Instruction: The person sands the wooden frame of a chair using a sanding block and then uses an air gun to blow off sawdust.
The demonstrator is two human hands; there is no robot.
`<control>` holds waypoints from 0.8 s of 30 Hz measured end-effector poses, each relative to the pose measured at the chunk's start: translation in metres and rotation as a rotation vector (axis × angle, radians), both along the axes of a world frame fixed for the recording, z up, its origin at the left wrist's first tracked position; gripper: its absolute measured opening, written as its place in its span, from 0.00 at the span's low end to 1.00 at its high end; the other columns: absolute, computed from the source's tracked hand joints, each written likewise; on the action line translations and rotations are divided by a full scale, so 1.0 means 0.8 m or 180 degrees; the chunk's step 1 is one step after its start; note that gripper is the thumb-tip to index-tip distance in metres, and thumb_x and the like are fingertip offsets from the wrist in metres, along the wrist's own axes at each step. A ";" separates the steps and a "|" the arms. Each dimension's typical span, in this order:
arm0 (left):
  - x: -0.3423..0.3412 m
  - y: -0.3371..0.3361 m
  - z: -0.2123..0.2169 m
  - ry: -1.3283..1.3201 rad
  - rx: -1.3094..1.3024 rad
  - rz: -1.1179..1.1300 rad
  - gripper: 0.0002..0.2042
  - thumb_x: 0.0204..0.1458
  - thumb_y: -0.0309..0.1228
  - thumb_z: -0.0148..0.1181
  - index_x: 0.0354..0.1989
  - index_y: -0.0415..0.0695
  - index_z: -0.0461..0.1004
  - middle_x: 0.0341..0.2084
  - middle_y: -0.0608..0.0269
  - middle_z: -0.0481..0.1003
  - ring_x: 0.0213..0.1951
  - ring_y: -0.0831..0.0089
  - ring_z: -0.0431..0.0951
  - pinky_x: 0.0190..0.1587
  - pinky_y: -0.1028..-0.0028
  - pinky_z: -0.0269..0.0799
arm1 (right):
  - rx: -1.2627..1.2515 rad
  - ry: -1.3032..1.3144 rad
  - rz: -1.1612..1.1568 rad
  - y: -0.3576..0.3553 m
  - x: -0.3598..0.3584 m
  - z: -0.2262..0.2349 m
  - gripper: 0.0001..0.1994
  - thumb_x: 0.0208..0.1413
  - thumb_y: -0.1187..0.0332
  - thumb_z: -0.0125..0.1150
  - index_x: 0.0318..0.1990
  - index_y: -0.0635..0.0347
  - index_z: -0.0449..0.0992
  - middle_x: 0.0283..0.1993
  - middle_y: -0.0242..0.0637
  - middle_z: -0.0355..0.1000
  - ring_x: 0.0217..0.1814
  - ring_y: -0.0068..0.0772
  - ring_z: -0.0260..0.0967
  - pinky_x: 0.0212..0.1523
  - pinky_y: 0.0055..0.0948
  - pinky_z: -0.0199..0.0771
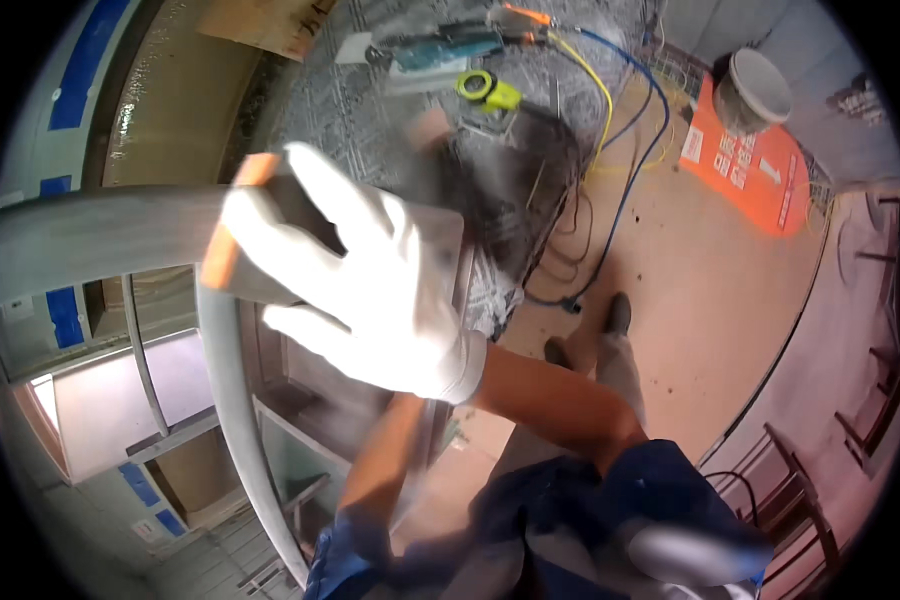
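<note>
A: Dusty workshop floor (710, 290) below you, tan, with blue and yellow cables (625, 130) trailing across it. Orange sign (745, 165) lies flat at upper right with a grey bucket (755, 90) on its corner.

B: Hands?

A: Your right hand (370, 290), white glove, fingers spread and pressed flat on a sanding block (240, 230) with an orange edge. It wraps the block rather than closing into a fist. Block sits against the grey curved frame (120, 235), at the bend where that frame turns downward.

B: Left hand?

A: Your left forearm comes up under the right one and is blurred. The hand itself is hidden behind the right hand; can't tell whether it's open or what it holds.

B: Anything else nearby?

A: Yellow tape measure (488, 90) and a teal power tool (440, 50) on the patterned grey sheet (360, 110) above your glove. Your shoes (615, 315) show on the floor.
</note>
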State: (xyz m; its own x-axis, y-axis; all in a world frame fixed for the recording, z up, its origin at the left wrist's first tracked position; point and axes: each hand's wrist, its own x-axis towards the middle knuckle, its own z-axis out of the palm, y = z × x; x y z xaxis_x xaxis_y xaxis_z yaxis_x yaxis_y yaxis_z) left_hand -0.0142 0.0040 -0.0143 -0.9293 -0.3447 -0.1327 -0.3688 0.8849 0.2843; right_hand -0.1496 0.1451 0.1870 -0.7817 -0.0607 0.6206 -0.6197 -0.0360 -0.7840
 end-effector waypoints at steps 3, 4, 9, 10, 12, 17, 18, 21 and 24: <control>-0.007 0.008 0.007 -0.0028 -0.0061 0.0176 0.19 0.62 0.39 0.52 0.53 0.36 0.71 0.29 0.40 0.79 0.33 0.39 0.79 0.38 0.49 0.75 | -0.0526 -0.1160 0.0352 -0.001 0.033 -0.140 0.35 0.49 0.79 0.61 0.68 0.60 0.65 0.58 0.52 0.68 0.50 0.48 0.72 0.51 0.39 0.75; -0.009 0.005 0.002 -0.0064 -0.0022 0.0224 0.19 0.62 0.39 0.52 0.53 0.36 0.71 0.28 0.41 0.79 0.32 0.39 0.79 0.38 0.50 0.75 | -0.0790 -0.1589 0.0439 -0.004 0.047 -0.182 0.35 0.49 0.85 0.57 0.69 0.63 0.64 0.56 0.50 0.70 0.51 0.47 0.71 0.53 0.37 0.74; -0.020 0.046 0.059 0.0249 -0.0247 -0.0104 0.24 0.70 0.44 0.37 0.48 0.35 0.74 0.33 0.38 0.79 0.36 0.42 0.78 0.43 0.55 0.72 | 0.0044 -0.1631 0.0541 0.014 0.032 -0.041 0.32 0.50 0.66 0.66 0.64 0.58 0.66 0.53 0.46 0.66 0.44 0.39 0.72 0.39 0.38 0.75; -0.029 0.062 0.074 -0.0218 -0.0253 0.0399 0.27 0.71 0.45 0.34 0.45 0.34 0.76 0.36 0.36 0.79 0.38 0.41 0.78 0.45 0.56 0.71 | 0.0134 -0.1500 0.0296 0.012 0.042 -0.031 0.33 0.51 0.63 0.66 0.65 0.59 0.65 0.54 0.46 0.64 0.43 0.38 0.71 0.39 0.38 0.74; -0.010 0.029 0.034 -0.0289 -0.0088 0.0562 0.27 0.72 0.45 0.34 0.44 0.33 0.76 0.36 0.36 0.78 0.39 0.43 0.77 0.46 0.57 0.71 | 0.0406 -0.1432 -0.0156 -0.001 0.059 -0.044 0.34 0.54 0.60 0.65 0.68 0.61 0.63 0.62 0.48 0.61 0.43 0.41 0.69 0.43 0.36 0.75; -0.007 -0.015 -0.002 0.0256 0.0521 -0.0534 0.24 0.69 0.45 0.42 0.54 0.32 0.71 0.38 0.40 0.77 0.43 0.48 0.77 0.49 0.62 0.71 | 0.0346 -0.2906 -0.0719 -0.022 0.067 -0.197 0.33 0.61 0.62 0.62 0.72 0.59 0.60 0.61 0.48 0.69 0.53 0.42 0.71 0.51 0.41 0.74; -0.007 -0.006 0.008 0.0263 0.0383 -0.0315 0.24 0.69 0.44 0.43 0.53 0.32 0.72 0.37 0.40 0.77 0.41 0.47 0.77 0.48 0.61 0.71 | 0.0264 -0.2948 -0.0627 -0.024 0.075 -0.198 0.33 0.61 0.63 0.62 0.72 0.59 0.60 0.60 0.47 0.69 0.53 0.42 0.71 0.52 0.41 0.74; 0.009 0.008 0.031 0.0311 0.0143 0.0097 0.22 0.67 0.43 0.47 0.50 0.31 0.72 0.34 0.40 0.77 0.37 0.45 0.77 0.44 0.59 0.71 | 0.0154 -0.2231 -0.0474 -0.028 0.104 -0.130 0.30 0.60 0.63 0.62 0.69 0.59 0.63 0.59 0.46 0.69 0.53 0.41 0.71 0.53 0.39 0.73; -0.026 0.014 0.025 0.0382 0.0367 0.0045 0.21 0.65 0.42 0.50 0.47 0.30 0.73 0.31 0.40 0.77 0.33 0.43 0.76 0.39 0.57 0.71 | 0.0219 -0.2218 -0.0828 -0.017 0.056 -0.160 0.28 0.60 0.64 0.62 0.67 0.59 0.65 0.59 0.45 0.70 0.53 0.40 0.71 0.54 0.38 0.72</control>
